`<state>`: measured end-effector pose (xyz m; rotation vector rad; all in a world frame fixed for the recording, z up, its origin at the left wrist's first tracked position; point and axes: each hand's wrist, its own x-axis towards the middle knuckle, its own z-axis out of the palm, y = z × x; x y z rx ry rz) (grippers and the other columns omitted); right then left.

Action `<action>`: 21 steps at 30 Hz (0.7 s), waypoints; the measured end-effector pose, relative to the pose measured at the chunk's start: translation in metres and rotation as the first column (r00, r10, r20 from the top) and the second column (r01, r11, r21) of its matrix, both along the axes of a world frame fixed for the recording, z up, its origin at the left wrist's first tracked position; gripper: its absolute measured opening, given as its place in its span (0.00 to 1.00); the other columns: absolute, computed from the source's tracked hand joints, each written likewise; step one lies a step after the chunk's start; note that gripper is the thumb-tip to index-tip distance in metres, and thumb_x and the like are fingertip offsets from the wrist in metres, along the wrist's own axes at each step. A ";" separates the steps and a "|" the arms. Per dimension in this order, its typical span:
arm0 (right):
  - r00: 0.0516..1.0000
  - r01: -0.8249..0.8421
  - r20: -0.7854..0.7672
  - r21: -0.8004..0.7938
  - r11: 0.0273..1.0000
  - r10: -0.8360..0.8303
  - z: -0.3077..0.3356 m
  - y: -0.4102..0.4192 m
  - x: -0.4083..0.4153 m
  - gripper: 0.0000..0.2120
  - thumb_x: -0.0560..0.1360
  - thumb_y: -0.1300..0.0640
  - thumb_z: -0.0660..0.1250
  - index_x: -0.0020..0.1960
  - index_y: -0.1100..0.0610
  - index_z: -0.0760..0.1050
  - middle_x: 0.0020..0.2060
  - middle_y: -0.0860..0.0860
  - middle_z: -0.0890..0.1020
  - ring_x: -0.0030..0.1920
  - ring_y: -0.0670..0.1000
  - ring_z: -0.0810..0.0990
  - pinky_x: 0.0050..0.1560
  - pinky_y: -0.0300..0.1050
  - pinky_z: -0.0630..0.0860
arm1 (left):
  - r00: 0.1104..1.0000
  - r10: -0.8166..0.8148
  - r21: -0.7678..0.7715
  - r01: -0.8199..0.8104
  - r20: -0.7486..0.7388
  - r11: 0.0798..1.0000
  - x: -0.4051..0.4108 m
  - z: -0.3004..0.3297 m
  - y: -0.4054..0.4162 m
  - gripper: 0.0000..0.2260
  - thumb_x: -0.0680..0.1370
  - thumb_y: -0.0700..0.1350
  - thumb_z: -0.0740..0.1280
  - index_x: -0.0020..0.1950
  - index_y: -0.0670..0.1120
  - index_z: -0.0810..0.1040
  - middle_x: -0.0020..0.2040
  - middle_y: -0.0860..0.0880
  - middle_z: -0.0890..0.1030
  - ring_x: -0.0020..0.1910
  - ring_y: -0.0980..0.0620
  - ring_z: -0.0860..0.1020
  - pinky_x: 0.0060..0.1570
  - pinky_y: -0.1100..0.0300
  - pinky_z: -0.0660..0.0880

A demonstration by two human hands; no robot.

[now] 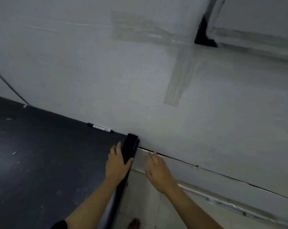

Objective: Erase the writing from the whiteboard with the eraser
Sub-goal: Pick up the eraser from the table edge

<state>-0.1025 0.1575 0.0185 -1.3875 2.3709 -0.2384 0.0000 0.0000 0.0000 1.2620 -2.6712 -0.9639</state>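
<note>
A black block-shaped eraser (129, 148) lies at the far right corner of a dark table (41, 154), against the wall. My left hand (117, 164) is closed around it, fingers along its left side and thumb at its near end. My right hand (158, 171) hovers open to the right of the table, fingers spread, near the base of the wall and holding nothing. The whiteboard (255, 19) hangs at the upper right, with a black corner piece (203, 36). Only its lower left part shows, and I see no writing there.
A black-and-white marker (100, 128) lies on the table along the wall. Clear tape strips (181, 76) stick to the grey wall below the whiteboard. A light floor (144, 195) and a skirting strip run to the right of the table. A bare foot (134, 224) shows at the bottom.
</note>
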 end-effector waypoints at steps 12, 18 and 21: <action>0.919 0.272 0.305 -0.029 0.962 -0.250 -0.020 -0.018 0.020 0.24 0.84 0.52 0.53 0.78 0.52 0.54 0.72 0.50 0.63 0.69 0.50 0.66 0.69 0.42 0.64 | 0.992 0.025 0.046 -0.031 0.122 0.998 -0.022 -0.026 -0.013 0.43 0.78 0.56 0.66 0.79 0.46 0.40 0.72 0.42 0.61 0.68 0.44 0.66 0.62 0.50 0.73; 0.842 0.352 0.447 -0.030 0.935 -0.302 -0.034 -0.026 0.033 0.22 0.83 0.53 0.54 0.76 0.53 0.56 0.71 0.52 0.65 0.68 0.48 0.66 0.70 0.40 0.63 | 0.993 0.062 0.099 -0.072 0.098 0.992 -0.026 -0.025 -0.016 0.34 0.76 0.50 0.69 0.75 0.41 0.56 0.69 0.41 0.65 0.65 0.45 0.68 0.57 0.52 0.75; 0.747 0.465 0.548 -0.025 0.885 -0.377 -0.037 -0.036 0.033 0.21 0.84 0.54 0.54 0.75 0.54 0.58 0.70 0.53 0.67 0.65 0.45 0.67 0.65 0.33 0.61 | 0.976 0.216 0.349 -0.196 -0.019 0.916 -0.022 -0.022 -0.013 0.34 0.75 0.47 0.72 0.74 0.40 0.59 0.67 0.40 0.68 0.65 0.43 0.70 0.60 0.54 0.71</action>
